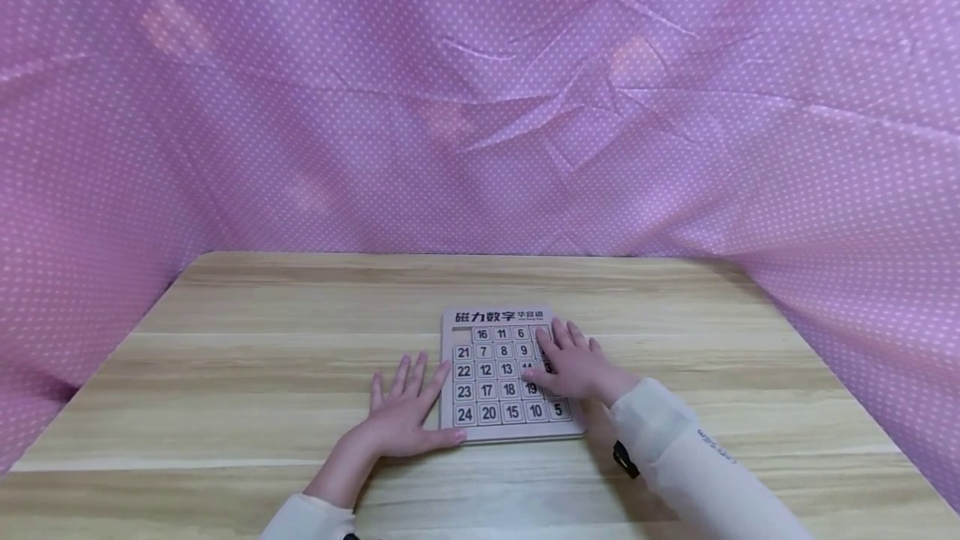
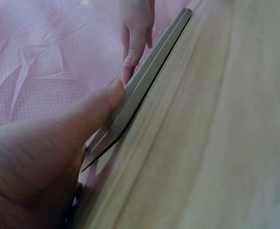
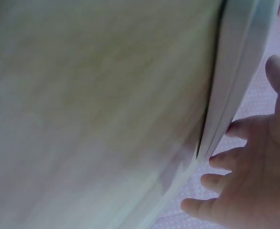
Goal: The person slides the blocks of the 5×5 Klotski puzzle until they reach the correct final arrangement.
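A number sliding puzzle (image 1: 517,434) lies flat on the wooden table, its numbered tiles in rows under a strip of dark Chinese lettering. The vacant slot is in the top left corner of the tile field. Fingers spread, my left hand (image 1: 405,419) rests at the board's left side, its thumb at the lower left corner. My right hand (image 1: 577,367) reaches over the right-hand columns with its fingers extended, hiding several tiles there. In the left wrist view the thumb meets the board's edge (image 2: 147,76). The right wrist view has straight fingers beside the board's edge (image 3: 235,71).
The light wood-grain table (image 1: 300,307) extends around the board on all sides. Pink cloth with white dots (image 1: 480,148) hangs behind the table and along both sides. A small black object (image 1: 625,459) shows beneath the right sleeve.
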Demonstrator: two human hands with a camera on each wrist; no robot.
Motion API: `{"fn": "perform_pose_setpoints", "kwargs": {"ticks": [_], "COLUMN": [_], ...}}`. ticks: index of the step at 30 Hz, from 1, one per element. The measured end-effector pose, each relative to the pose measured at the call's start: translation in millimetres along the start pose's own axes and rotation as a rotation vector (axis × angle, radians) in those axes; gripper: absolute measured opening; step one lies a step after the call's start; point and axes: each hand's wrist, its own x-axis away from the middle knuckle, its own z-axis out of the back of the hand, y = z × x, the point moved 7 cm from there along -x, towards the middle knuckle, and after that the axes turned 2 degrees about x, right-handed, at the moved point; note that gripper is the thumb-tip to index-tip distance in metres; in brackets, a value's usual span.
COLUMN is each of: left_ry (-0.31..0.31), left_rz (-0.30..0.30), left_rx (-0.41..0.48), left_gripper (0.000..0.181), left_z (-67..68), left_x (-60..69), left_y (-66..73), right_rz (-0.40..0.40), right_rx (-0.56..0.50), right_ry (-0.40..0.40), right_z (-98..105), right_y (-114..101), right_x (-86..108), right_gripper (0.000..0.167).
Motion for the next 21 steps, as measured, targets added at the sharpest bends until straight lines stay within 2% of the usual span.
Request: {"fn": "perform_pose_setpoints", "kwargs": {"ticks": [6,14,21], "left_ry": [-0.012,-0.012,-0.018], "left_rz": [0.016,0.000,-0.003], "left_rx": [-0.006,0.013,0.034], "left_gripper": [0.096,0.095,0.095], "left_z": [0.7,3.1,4.2], "left_x": [-0.8,-3.2,-4.9], "left_y": [-3.3,-4.3,-3.0], "right_rz": [0.007,0.015,0.016], "right_rx": [-0.029,-0.023,-0.011], "right_ry": [0.008,-0.006,0.002], "right_z": [1.4,1.4,4.2], "right_y": [-9.2,-22.5,-18.9], "right_x": [-5.1,-10.9,-5.9], "right_gripper": [0.072,0.074,0.076]}}
